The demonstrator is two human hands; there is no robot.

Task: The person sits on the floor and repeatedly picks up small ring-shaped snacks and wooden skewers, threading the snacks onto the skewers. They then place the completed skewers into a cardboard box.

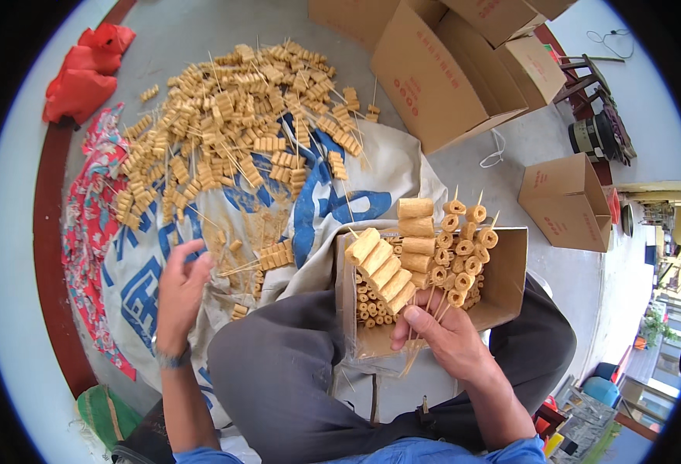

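In my right hand [449, 340] is a bunch of skewers [418, 247] threaded with golden-brown, hollow rolled pieces. The fingers pinch the bare stick ends, and the loaded ends fan upward. Behind the bunch, a cardboard box [507, 286] between my legs holds more rolls, stacked with their round ends showing. My left hand [182, 282] is raised over the cloth with its fingers apart and nothing in them. Closest to it lie a few loose skewers [277, 255] beside my left knee.
A large heap of skewers [224, 116] covers a white sheet with blue lettering [356, 155]. Big cardboard boxes [425, 77] stand at the far right, with a smaller box [565, 201] nearer. Red bags [85, 77] and a floral cloth [97, 232] lie at the left.
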